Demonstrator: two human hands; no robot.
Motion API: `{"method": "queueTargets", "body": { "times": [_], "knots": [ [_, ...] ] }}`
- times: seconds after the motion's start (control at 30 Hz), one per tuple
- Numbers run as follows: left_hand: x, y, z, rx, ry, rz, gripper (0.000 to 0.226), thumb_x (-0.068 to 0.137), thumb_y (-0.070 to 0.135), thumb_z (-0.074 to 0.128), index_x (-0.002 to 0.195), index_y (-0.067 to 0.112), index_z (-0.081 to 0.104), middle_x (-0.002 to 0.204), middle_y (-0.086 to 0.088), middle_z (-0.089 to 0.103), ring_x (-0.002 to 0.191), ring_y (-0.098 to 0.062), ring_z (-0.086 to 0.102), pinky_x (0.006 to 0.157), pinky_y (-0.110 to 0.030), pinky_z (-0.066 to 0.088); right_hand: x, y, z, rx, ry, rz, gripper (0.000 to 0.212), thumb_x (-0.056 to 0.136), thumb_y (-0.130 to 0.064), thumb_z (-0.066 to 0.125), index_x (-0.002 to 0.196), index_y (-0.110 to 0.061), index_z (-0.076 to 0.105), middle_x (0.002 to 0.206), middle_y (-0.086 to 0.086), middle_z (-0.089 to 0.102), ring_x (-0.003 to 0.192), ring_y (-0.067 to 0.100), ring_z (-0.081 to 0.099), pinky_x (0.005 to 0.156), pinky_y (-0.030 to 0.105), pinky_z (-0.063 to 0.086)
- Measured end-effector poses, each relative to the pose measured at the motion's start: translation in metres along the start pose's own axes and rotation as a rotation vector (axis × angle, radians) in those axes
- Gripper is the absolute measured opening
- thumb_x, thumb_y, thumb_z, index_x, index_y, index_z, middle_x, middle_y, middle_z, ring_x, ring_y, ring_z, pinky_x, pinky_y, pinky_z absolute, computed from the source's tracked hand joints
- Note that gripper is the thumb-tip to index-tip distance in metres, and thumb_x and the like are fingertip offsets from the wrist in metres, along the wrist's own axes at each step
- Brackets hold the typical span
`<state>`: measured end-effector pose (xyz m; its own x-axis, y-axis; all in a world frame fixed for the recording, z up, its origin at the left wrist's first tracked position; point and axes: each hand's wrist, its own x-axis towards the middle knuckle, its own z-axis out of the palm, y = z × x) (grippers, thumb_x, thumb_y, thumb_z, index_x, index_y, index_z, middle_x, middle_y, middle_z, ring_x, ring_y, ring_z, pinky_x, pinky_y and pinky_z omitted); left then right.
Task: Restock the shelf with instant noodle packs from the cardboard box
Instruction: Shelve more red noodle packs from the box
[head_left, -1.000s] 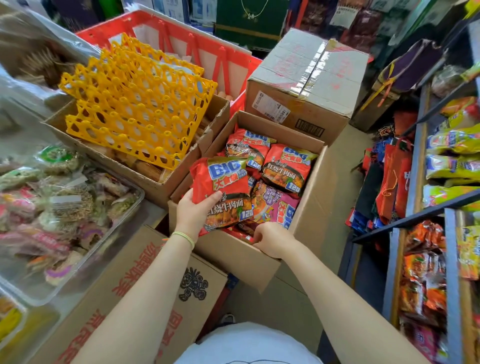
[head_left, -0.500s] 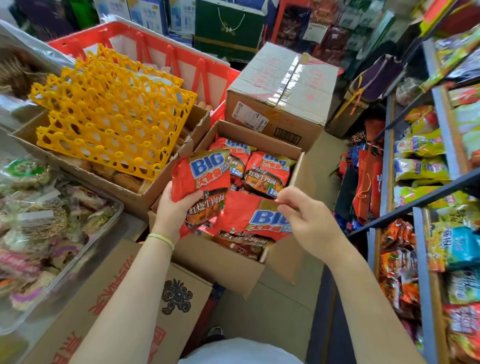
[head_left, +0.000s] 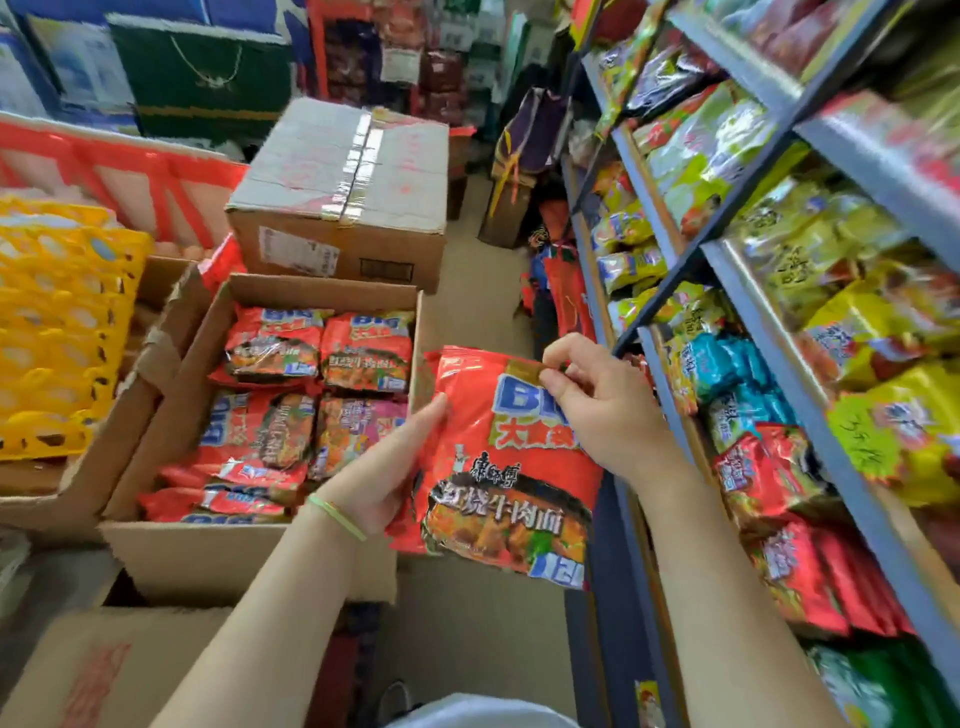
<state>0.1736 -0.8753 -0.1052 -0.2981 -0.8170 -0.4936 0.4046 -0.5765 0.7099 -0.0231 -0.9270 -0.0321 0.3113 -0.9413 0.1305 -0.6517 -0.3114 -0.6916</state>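
Nearest the camera, both hands held one red noodle pack (head_left: 511, 467) in the air, just right of the open box (head_left: 249, 551) and left of the shelf (head_left: 852, 488). The left hand (head_left: 387, 480) gripped the pack's left edge, fingers curled behind it and thumb on the front. The right hand (head_left: 597, 410) pinched its top right corner between thumb and fingertips. There may have been a second pack behind the first; the blur at its lower edge left that unclear.

The pack looked light and soft-skinned: a glossy film pillow that would crinkle and slide under loose fingers, with a brittle noodle block inside that would crack if squeezed hard. The flat crimped seams at top and bottom looked the safest places to pinch, and a broad grip across the side edges would carry it without crushing. The corner pinch suited steering more than bearing weight.

Inside the box, left of the held pack, many more red packs (head_left: 317, 358) lay flat in rows, so a good deal of restocking seemed to remain. Right of the box, the shelf's lower tier held matching red packs (head_left: 769, 470), the likely destination. Beyond the box stood a taped carton (head_left: 337, 192), and to the box's left were yellow trays (head_left: 57, 327).
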Motion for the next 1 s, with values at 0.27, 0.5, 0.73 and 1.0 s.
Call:
{"method": "queueTargets", "body": {
  "times": [0.27, 0.5, 0.73, 1.0],
  "knots": [
    [0.029, -0.044, 0.122, 0.103, -0.314, 0.066, 0.068, 0.074, 0.018, 0.074, 0.136, 0.009, 0.046, 0.122, -0.023, 0.066, 0.107, -0.042, 0.064, 0.093, -0.058, 0.052, -0.092, 0.064, -0.075, -0.125, 0.658, 0.264, 0.032, 0.091, -0.029, 0.068, 0.117, -0.018, 0.053, 0.11, 0.001, 0.055, 0.101, 0.016, 0.057, 0.08, 0.018, 0.046],
    [-0.013, -0.045, 0.242, 0.123, -0.567, 0.263, 0.074, 0.066, 0.02, 0.074, 0.136, 0.02, 0.047, 0.122, -0.022, 0.066, 0.097, -0.039, 0.068, 0.081, -0.055, 0.056, -0.227, 0.043, -0.147, 0.646, 0.486, 0.398, 0.075, 0.056, -0.062, 0.082, 0.123, -0.034, 0.062, 0.119, -0.01, 0.072, 0.113, 0.014, 0.067, 0.106, 0.047, 0.046],
    [-0.089, -0.106, 0.419, 0.355, -0.857, 0.385, 0.077, 0.065, 0.031, 0.076, 0.136, 0.011, 0.053, 0.122, -0.018, 0.067, 0.106, -0.034, 0.067, 0.097, -0.054, 0.052, -0.396, 0.011, -0.249, 0.513, 1.006, 0.285, 0.064, 0.06, -0.031, 0.085, 0.119, -0.018, 0.063, 0.102, -0.009, 0.076, 0.097, 0.006, 0.071, 0.082, 0.022, 0.055],
    [-0.177, -0.203, 0.567, 0.543, -1.132, 0.889, 0.038, 0.097, 0.031, 0.054, 0.134, 0.025, 0.05, 0.119, 0.018, 0.066, 0.114, 0.005, 0.059, 0.091, -0.014, 0.045, -0.553, 0.0, -0.326, 0.137, 1.532, 0.2, 0.068, 0.07, -0.019, 0.087, 0.128, -0.023, 0.053, 0.115, -0.009, 0.071, 0.105, 0.006, 0.068, 0.083, 0.02, 0.054]
  ]
}}
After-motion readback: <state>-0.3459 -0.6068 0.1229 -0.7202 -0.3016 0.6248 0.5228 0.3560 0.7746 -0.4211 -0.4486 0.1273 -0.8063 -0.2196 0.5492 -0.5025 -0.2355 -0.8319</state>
